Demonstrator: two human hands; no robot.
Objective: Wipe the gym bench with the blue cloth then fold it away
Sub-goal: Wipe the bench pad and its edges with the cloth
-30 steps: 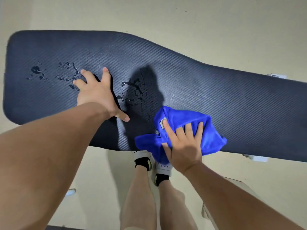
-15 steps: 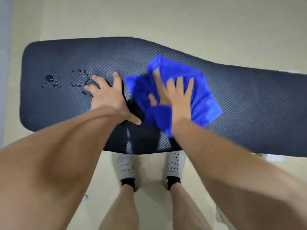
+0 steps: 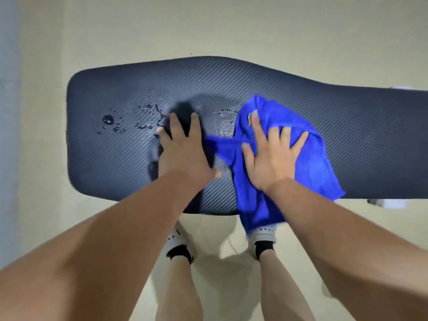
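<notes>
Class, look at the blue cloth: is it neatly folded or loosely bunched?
Loosely bunched. The blue cloth lies crumpled under the flat right hand, one end hanging over the gym bench edge.

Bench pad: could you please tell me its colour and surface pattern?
Dark navy-black bench pad with fine diagonal weave, head view.

The gym bench (image 3: 347, 140) ran left to right across the floor (image 3: 231, 26). On its pad, the left hand (image 3: 185, 151) lay flat near the middle. Just right of it the right hand (image 3: 271, 156) lay spread on the cloth (image 3: 317, 163), whose near edge hung over the bench's near side. Water drops (image 3: 108, 120) sat left of the left hand; what seemed a wet smear (image 3: 225, 121) lay between hands. The person's feet (image 3: 178, 246) stood nearer, below the bench edge.
</notes>
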